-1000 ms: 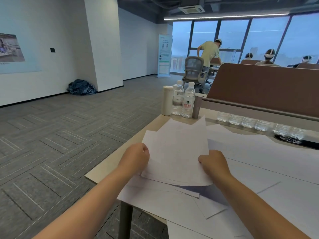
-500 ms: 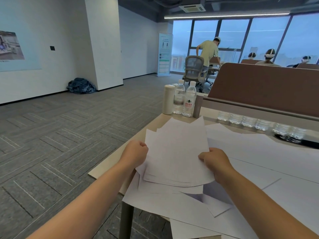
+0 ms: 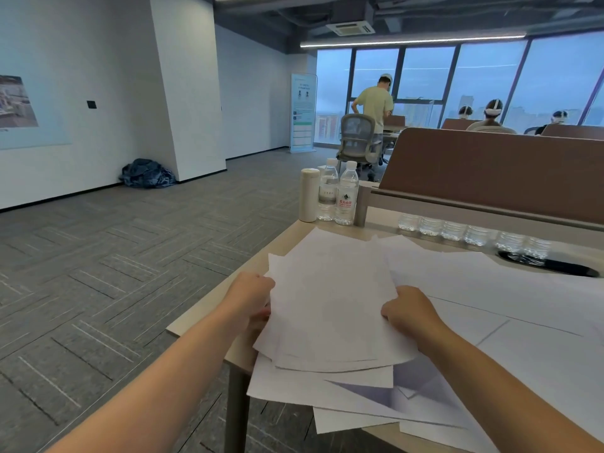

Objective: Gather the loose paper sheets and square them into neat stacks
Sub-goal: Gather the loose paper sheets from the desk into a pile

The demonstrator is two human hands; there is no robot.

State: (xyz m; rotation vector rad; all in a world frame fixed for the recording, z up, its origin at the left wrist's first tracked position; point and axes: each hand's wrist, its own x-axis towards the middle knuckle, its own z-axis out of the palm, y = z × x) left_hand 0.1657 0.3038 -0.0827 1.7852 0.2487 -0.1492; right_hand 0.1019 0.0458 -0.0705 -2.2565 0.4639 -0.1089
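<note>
Sheets (image 3: 330,308) in an uneven bundle, corners fanned, are held just above the near left corner of the table (image 3: 271,243). The bundle's left edge is gripped by the left hand (image 3: 253,297) and its right edge by the right hand (image 3: 408,310), the fingers of both closed on the paper. More loose paper (image 3: 490,289) is spread beneath and to the right, some of it overhanging the near edge. A brown divider (image 3: 490,168) is set along the far side of the tan tabletop. At the far left corner a white flask (image 3: 309,195) is stood, its contents hidden, touching two bottles (image 3: 347,192) filled with clear liquid. A row of small bottles (image 3: 470,228) is lined up below the divider. Grey carpet (image 3: 98,256) is laid across the room, and a dark bundle (image 3: 147,173) is left by the pillar.
</note>
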